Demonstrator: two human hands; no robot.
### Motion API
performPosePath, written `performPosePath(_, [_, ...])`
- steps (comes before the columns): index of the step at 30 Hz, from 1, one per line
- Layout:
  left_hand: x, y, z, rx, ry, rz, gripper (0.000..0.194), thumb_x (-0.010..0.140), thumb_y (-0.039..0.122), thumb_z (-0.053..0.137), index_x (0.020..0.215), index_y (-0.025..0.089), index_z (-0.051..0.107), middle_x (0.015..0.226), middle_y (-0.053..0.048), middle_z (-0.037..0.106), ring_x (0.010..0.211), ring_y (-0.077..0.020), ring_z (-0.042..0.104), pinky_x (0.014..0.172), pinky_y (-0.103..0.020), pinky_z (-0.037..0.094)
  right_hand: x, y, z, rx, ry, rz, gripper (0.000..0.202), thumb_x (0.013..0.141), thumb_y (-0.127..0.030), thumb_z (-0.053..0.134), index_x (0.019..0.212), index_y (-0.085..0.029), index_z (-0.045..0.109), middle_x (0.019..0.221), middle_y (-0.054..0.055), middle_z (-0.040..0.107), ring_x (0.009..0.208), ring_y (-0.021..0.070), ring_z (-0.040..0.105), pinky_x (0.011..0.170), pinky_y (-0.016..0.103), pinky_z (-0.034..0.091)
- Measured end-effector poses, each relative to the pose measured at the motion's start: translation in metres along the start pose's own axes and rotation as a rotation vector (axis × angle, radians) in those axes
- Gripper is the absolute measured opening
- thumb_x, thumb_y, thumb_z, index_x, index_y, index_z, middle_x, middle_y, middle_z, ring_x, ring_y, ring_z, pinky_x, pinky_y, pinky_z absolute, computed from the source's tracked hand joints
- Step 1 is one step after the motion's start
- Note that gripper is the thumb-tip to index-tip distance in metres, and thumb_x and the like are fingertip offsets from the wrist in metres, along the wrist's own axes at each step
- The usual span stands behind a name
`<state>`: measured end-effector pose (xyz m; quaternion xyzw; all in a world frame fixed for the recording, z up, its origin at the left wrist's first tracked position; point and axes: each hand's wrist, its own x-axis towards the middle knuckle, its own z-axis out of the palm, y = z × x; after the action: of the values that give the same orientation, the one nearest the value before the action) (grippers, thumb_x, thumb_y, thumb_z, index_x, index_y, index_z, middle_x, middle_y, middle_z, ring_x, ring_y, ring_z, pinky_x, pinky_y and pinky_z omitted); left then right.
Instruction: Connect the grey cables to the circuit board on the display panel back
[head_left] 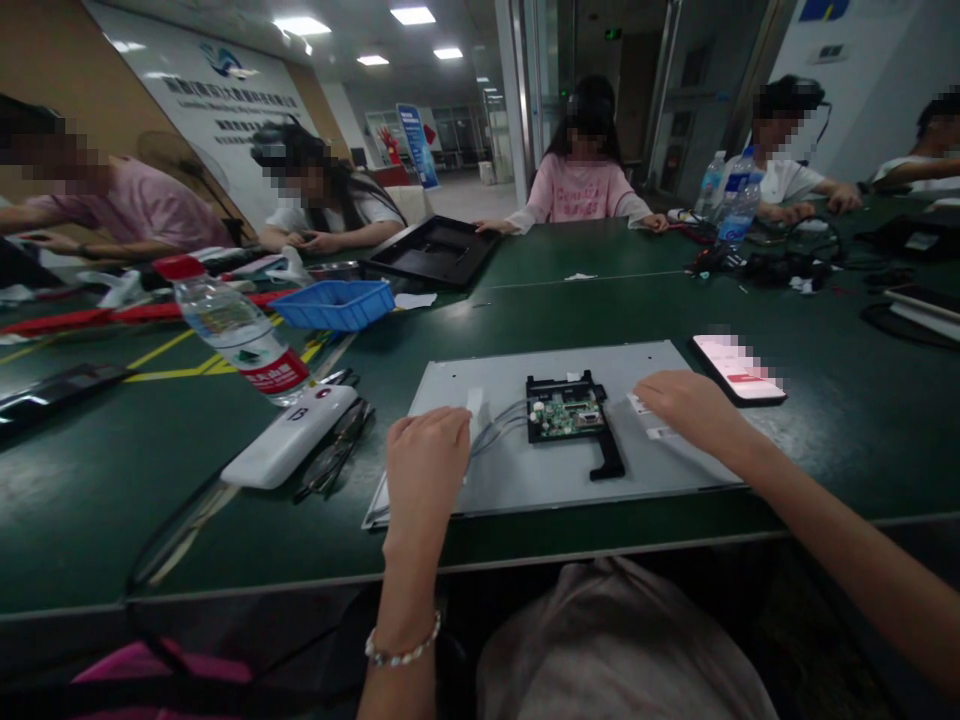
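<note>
A flat grey panel (pixel 502 480) lies before me on the green table. At its middle sits a black plastic bracket (pixel 609 455) with a green circuit board (pixel 566 415) in it. Thin grey wires (pixel 501 425) run from the board towards my left hand (pixel 427 455). That hand is closed over the panel's left part, beside a whitish strip (pixel 475 402); its fingertips are hidden. Over the right part, my right hand (pixel 686 408) is closed with fingers together near white labels (pixel 664 433). What either hand grips, if anything, is hidden.
Left of the panel are a white power bank (pixel 292 435), folded glasses (pixel 335 455) and a water bottle (pixel 240 335). A phone (pixel 735 368) lies to the right. Farther back are a blue tray (pixel 334 303), a black frame (pixel 435 250) and several seated people.
</note>
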<state>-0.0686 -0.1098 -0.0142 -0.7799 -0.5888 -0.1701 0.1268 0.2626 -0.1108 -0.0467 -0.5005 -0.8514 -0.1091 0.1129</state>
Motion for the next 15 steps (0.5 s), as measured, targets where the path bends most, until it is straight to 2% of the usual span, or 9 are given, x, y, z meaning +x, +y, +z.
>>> performPosePath(3, [0.002, -0.005, 0.006, 0.002, -0.09, 0.007, 0.029, 0.091, 0.022, 0.041, 0.092, 0.022, 0.07, 0.103, -0.006, 0.072, 0.103, -0.0232, 0.063, 0.089, -0.038, 0.038, -0.005, 0.006, 0.004, 0.009, -0.02, 0.018, 0.021, 0.086, -0.008, 0.049, 0.087, -0.015, 0.068, 0.091, 0.013, 0.07, 0.086, 0.0256, 0.064, 0.076, 0.038, 0.046])
performPosePath(8, [0.001, -0.005, 0.008, -0.033, -0.138, 0.005, 0.031, 0.093, 0.029, 0.039, 0.095, 0.021, 0.069, 0.105, -0.007, 0.071, 0.103, -0.0244, 0.062, 0.091, -0.039, 0.038, 0.001, 0.008, 0.0, 0.043, -0.016, 0.05, 0.028, 0.094, -0.026, 0.044, 0.092, -0.016, 0.07, 0.094, 0.012, 0.071, 0.091, 0.0255, 0.064, 0.079, 0.039, 0.048])
performPosePath(11, [0.0, -0.005, 0.004, -0.057, -0.157, 0.005, 0.033, 0.094, 0.033, 0.038, 0.095, 0.022, 0.069, 0.106, -0.007, 0.071, 0.103, -0.0251, 0.062, 0.091, -0.039, 0.039, 0.021, 0.004, -0.006, 0.076, 0.011, 0.064, 0.03, 0.093, -0.03, 0.045, 0.105, -0.016, 0.068, 0.106, 0.01, 0.07, 0.099, 0.0256, 0.063, 0.083, 0.038, 0.049])
performPosePath(15, [0.006, -0.004, -0.01, -0.106, -0.102, 0.032, 0.034, 0.094, 0.035, 0.038, 0.102, 0.021, 0.068, 0.11, -0.006, 0.07, 0.106, -0.0245, 0.061, 0.093, -0.038, 0.04, 0.062, 0.0, -0.001, 0.167, -0.012, 0.022, 0.033, 0.092, -0.034, 0.048, 0.116, -0.017, 0.064, 0.118, 0.008, 0.067, 0.106, 0.0245, 0.061, 0.088, 0.036, 0.048])
